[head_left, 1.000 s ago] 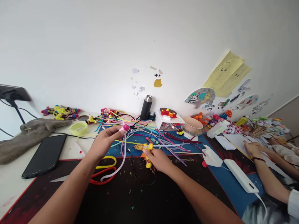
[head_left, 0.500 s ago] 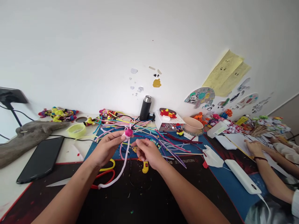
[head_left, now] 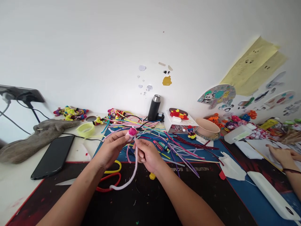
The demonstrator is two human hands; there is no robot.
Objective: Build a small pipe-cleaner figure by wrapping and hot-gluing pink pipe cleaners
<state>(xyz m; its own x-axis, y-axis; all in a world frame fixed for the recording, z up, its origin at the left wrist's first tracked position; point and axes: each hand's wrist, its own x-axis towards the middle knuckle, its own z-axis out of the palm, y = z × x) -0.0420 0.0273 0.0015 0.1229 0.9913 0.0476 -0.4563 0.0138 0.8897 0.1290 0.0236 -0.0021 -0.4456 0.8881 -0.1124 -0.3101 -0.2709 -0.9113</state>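
My left hand (head_left: pixel 112 148) pinches a small wound piece with a magenta top and a pale lower part (head_left: pixel 132 132), made of fuzzy pipe cleaner. A long pale pipe cleaner tail (head_left: pixel 132 179) hangs from it and curves down to the left over the dark mat. Just below the wound piece, my right hand (head_left: pixel 150 154) is closed with thumb and fingertips at the top of this tail. Under my left forearm lie scissors with red and yellow handles (head_left: pixel 119 180). A yellow-handled tool (head_left: pixel 152 176) is partly covered by my right wrist.
Many coloured pipe cleaners (head_left: pixel 178 150) spread behind my hands. Further back stand a black flask (head_left: pixel 154 108), a white box (head_left: pixel 181 124) and a pinkish bowl (head_left: pixel 208 127). A phone (head_left: pixel 53 157) lies left; at right are a white device (head_left: pixel 270 194) and another person's hand (head_left: pixel 281 156).
My right hand has come up against the pale pipe cleaner just below the wound piece; before, it was apart to the right. The view has shifted left.
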